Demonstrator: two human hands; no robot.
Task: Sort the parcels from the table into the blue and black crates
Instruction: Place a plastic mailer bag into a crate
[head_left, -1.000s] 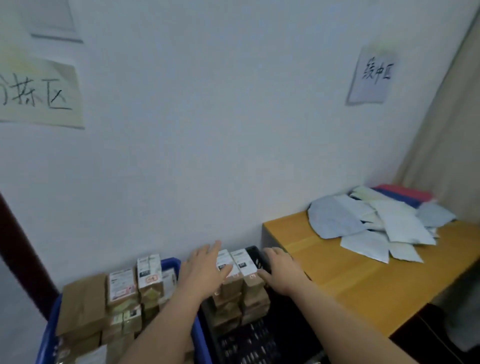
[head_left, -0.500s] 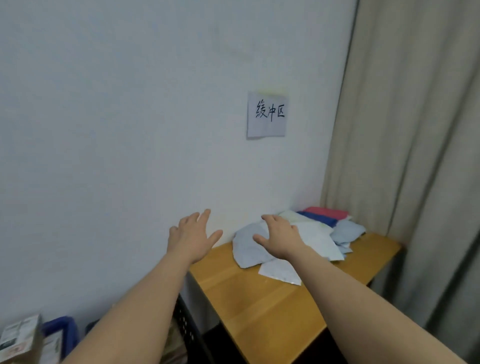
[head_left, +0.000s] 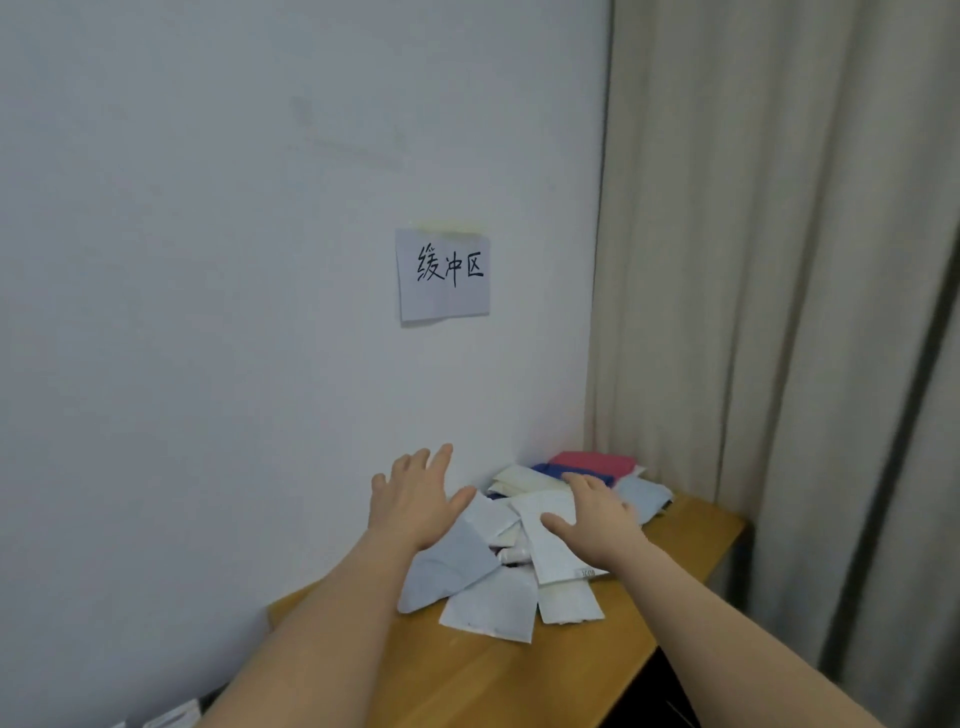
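Two hands are in view, and I find both spread flat with fingers straight, neither one gripping anything. Going left to right: at the bottom left edge I see pale scraps, cut off, which I cannot identify; neither crate is visible from here. My left hand (head_left: 415, 499) is raised in front of the white wall (head_left: 208, 312), its thumb over the left edge of the parcel pile (head_left: 498, 571). I cannot tell whether it touches the pile. The pile lies against the wall on the wooden table (head_left: 519, 675): soft grey and white mailer bags overlapping, their print too small to read. My right hand (head_left: 597, 519) covers the middle of the pile, palm down; contact is hidden. Behind it a dark blue parcel (head_left: 550, 470) and a pink parcel (head_left: 592, 461) show only partly. A handwritten paper sign (head_left: 444, 275) hangs above. A beige curtain (head_left: 779, 312) closes the right side.
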